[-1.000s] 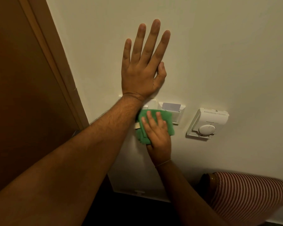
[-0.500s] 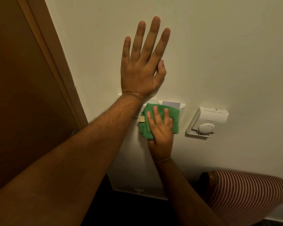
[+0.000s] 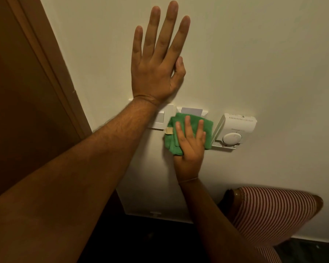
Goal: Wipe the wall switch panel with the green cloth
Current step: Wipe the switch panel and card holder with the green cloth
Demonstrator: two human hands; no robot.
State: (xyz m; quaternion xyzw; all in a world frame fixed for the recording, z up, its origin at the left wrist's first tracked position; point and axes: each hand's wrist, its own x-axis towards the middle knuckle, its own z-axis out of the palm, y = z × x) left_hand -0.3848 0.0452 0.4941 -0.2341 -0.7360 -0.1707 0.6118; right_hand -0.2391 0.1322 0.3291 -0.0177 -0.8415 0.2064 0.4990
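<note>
Along the left of the frame runs the brown door frame (image 3: 51, 73), and beside it the left hand (image 3: 156, 67) lies flat on the wall (image 3: 254, 54), fingers spread wide and holding nothing, its wrist crossing the top left of the switch panel (image 3: 162, 118). Just right of that, at centre frame, the right hand (image 3: 189, 143) presses the green cloth (image 3: 186, 122) flat with open fingers against the panel's right part, where a pale card (image 3: 191, 110) shows above the fabric. Further right, touching the cloth's edge, sits a white thermostat (image 3: 234, 130). I'd worry the cloth may catch the thermostat dial, or flip a switch if pressed hard; the left forearm also covers part of the panel, which could go unwiped.
</note>
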